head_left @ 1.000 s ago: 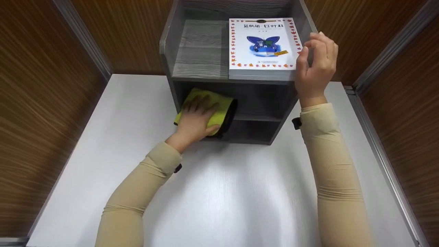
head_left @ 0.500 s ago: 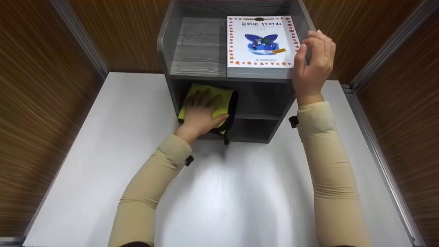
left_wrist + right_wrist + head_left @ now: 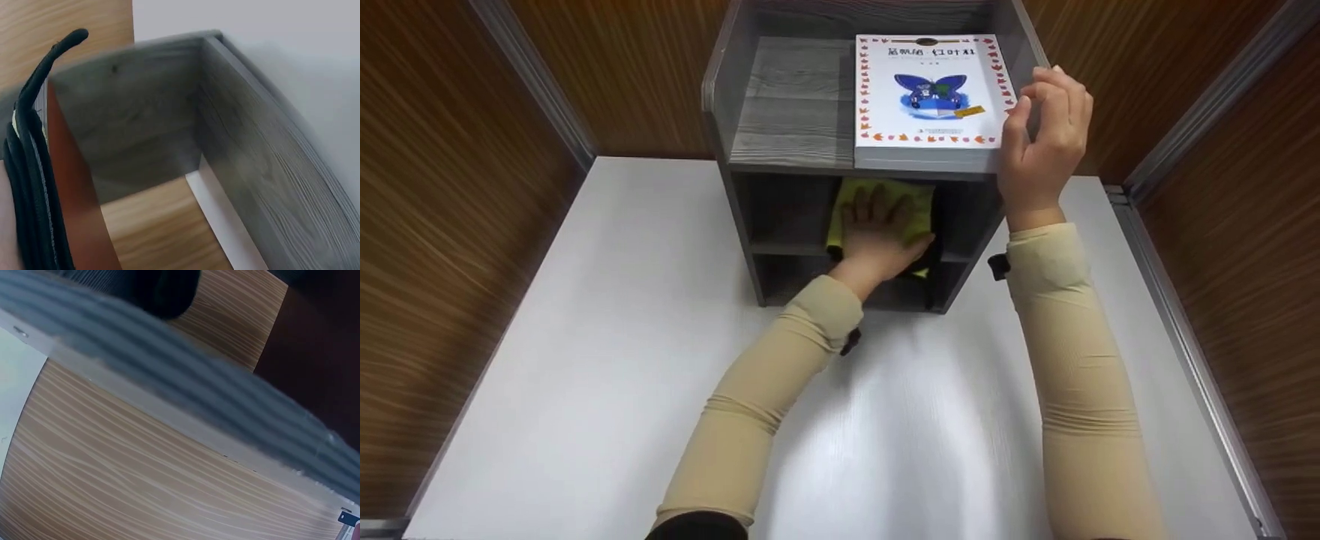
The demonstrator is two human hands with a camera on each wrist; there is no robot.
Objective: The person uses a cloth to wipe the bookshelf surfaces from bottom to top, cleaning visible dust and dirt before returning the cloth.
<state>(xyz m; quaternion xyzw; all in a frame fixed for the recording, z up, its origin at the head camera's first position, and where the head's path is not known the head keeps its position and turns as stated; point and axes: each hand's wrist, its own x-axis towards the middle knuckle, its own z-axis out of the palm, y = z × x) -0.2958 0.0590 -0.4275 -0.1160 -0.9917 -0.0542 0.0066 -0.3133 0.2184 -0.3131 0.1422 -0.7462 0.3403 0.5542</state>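
Note:
My left hand (image 3: pixel 877 244) lies with spread fingers on a folded yellow cloth (image 3: pixel 922 206) with black edging, inside the middle compartment of a grey wood-grain shelf unit (image 3: pixel 795 97). In the left wrist view, the cloth's dark layered edge (image 3: pixel 39 185) and a black loop stick up at the left, beside the grey panels. At the unit's upper right, my right hand (image 3: pixel 1046 154) grips the side panel, thumb on the inner side near the books and curled fingers over the edge. The right wrist view shows a blurred grey panel edge (image 3: pixel 185 382) running across it.
A stack of white books (image 3: pixel 934 90) with a butterfly cover lies on the right of the unit's top shelf. The unit stands on a white table (image 3: pixel 607 360). Brown wood-grain walls (image 3: pixel 442 187) enclose it at the left, back and right.
My left hand has moved to the right across the middle compartment together with the cloth, from its left side towards the right. The right hand keeps its place on the panel.

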